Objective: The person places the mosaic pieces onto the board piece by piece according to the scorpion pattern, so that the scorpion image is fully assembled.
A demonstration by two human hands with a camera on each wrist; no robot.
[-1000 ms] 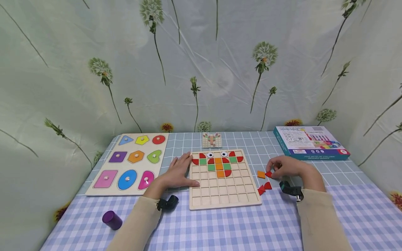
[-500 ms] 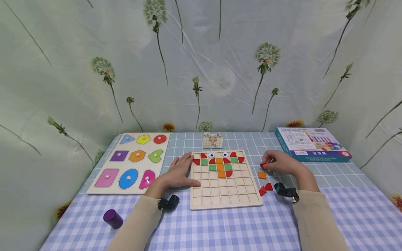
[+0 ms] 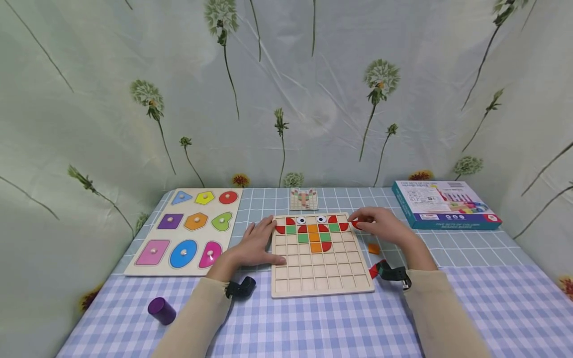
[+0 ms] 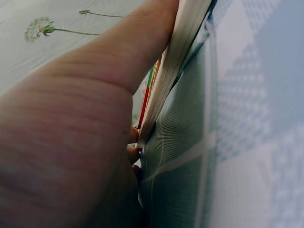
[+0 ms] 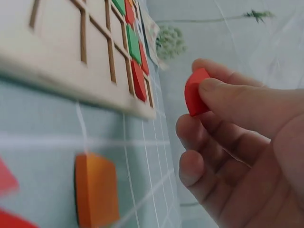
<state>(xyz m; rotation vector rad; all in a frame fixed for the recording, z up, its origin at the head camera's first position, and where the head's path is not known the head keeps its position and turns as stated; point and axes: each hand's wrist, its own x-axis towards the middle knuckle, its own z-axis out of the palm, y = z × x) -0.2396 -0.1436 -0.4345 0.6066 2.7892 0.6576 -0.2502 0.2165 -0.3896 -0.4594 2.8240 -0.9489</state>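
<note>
My right hand (image 3: 384,224) pinches a red quarter-circle tile (image 5: 194,95) between thumb and index finger, just off the upper right edge of the gridded wooden board (image 3: 313,283). Along the board's top, red, green and orange tiles and two eye tiles sit in the cells. My left hand (image 3: 256,247) rests at the board's left edge, thumb lying over the rim, fingers stretched along the side. On the cloth right of the board lie an orange square tile (image 5: 100,190) and red tiles (image 3: 373,271), partly covered by the right wrist's camera in the head view.
A small pattern card (image 3: 304,199) lies behind the board. To the left is a knobbed shape puzzle (image 3: 179,234), with a purple cylinder (image 3: 162,311) nearer the front. A flat cardboard box (image 3: 447,204) lies at the back right.
My right hand has lifted the red quarter-circle tile from beside the orange square and carried it left to the board's upper right edge. The left hand stays on the board.
</note>
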